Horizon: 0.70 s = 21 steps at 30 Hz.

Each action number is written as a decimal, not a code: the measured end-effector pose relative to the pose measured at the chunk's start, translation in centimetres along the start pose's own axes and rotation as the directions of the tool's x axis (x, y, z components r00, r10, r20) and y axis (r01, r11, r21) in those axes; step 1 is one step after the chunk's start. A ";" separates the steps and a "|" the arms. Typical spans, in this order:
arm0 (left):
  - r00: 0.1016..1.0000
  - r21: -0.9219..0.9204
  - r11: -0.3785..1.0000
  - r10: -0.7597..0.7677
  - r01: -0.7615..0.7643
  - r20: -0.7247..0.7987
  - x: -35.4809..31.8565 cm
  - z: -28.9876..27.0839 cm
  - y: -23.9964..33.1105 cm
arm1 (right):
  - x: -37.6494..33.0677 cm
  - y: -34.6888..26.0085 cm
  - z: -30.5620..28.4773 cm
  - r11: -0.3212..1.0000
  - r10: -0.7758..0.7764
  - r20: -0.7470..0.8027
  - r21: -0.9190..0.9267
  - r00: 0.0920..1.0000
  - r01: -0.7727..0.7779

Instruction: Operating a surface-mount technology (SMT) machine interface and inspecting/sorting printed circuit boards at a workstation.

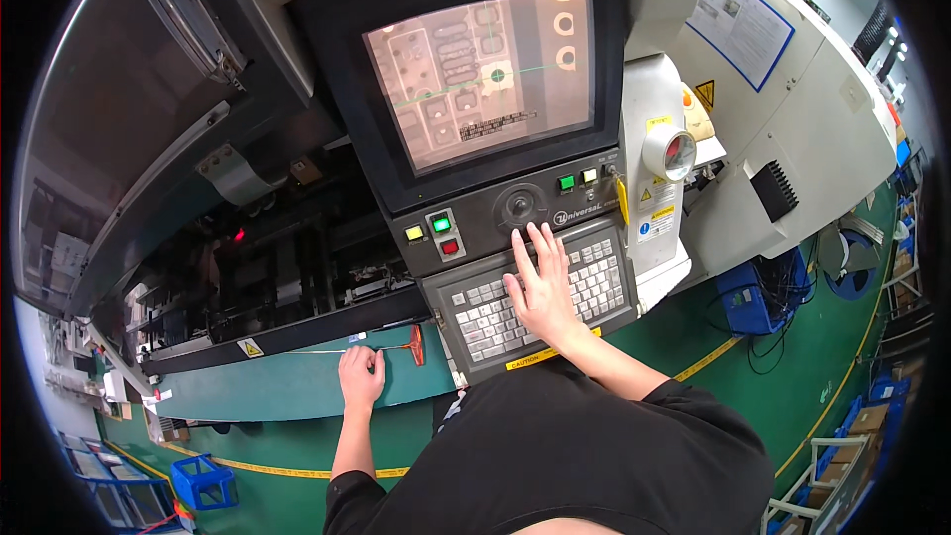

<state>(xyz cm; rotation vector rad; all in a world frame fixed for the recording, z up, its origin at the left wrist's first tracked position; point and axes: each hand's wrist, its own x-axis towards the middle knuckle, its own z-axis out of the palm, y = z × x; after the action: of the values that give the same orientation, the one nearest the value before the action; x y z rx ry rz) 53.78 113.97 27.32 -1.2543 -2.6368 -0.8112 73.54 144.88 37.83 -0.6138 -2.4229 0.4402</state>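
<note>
My right hand (543, 289) is over the keyboard (477, 324) with its fingers stretched out and apart. Its longest fingertips reach the panel just below a round black dial-like control (520, 204). The left hand (361, 376) rests on a green shelf (253, 386), fingers curled in and nothing visible in them. Right by its knuckles lies the thin shaft of a T-handle hex key, whose red handle (417, 345) points toward the keyboard. Above the keyboard, a monitor (485, 79) displays a magnified circuit board with a green crosshair.
Lit push buttons (441, 224) flank the control panel. At the left, a dark machine cover (119, 119) is raised above the open interior. A blue bin with black cables (758, 297) stands on the green floor at right. A blue stool (203, 481) is at lower left.
</note>
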 end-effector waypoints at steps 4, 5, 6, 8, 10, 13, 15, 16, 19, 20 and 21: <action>1.000 0.001 1.000 0.003 -0.003 -0.008 -0.1 -0.1 0.1 | 0.3 -0.7 -0.6 0.998 -0.026 -0.077 0.056 0.997 0.030; 1.000 -0.004 1.000 0.010 -0.010 -0.011 0.0 -0.1 0.1 | 0.7 -0.9 -0.7 0.998 -0.028 -0.077 0.055 0.997 0.032; 1.000 -0.010 1.000 0.017 -0.017 -0.014 0.0 -0.2 0.1 | 1.3 -1.1 -0.7 0.986 -0.061 -0.083 0.152 0.995 0.073; 1.000 -0.015 1.000 0.021 -0.022 -0.018 0.0 -0.2 0.2 | 2.8 -1.7 -0.5 0.928 -0.121 -0.103 0.340 0.987 0.149; 1.000 -0.021 1.000 0.019 -0.020 -0.021 0.1 -0.2 0.2 | 4.5 -2.4 0.0 0.915 -0.126 -0.095 0.372 0.987 0.152; 0.999 -0.025 0.999 0.019 -0.020 -0.027 0.0 -0.2 0.1 | 7.0 -3.3 0.8 0.886 -0.138 -0.085 0.434 0.987 0.161; 0.999 -0.030 0.999 0.025 -0.026 -0.030 0.1 -0.2 0.1 | 8.5 -3.5 1.3 0.881 -0.144 -0.085 0.443 0.986 0.167; 0.999 -0.029 0.999 0.026 -0.026 -0.034 0.2 -0.2 0.2 | 8.8 -3.7 1.5 0.879 -0.147 -0.085 0.446 0.985 0.170; 0.999 -0.046 0.999 0.018 -0.019 -0.032 -0.1 -0.3 0.4 | 9.1 -4.1 2.3 0.909 -0.134 -0.142 0.376 0.981 0.178; 0.999 -0.047 0.999 0.016 -0.018 -0.033 -0.1 -0.3 0.4 | 9.1 -4.2 2.4 0.923 -0.126 -0.169 0.340 0.977 0.178; 0.999 -0.043 0.999 0.014 -0.015 -0.032 0.0 -0.3 0.3 | 9.1 -4.3 2.6 0.923 -0.128 -0.168 0.339 0.977 0.179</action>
<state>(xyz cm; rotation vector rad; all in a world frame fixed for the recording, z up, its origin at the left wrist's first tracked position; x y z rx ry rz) 54.00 113.99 27.74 -1.2583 -2.5955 -0.8825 64.02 145.61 41.99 -0.2843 -2.1618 0.7190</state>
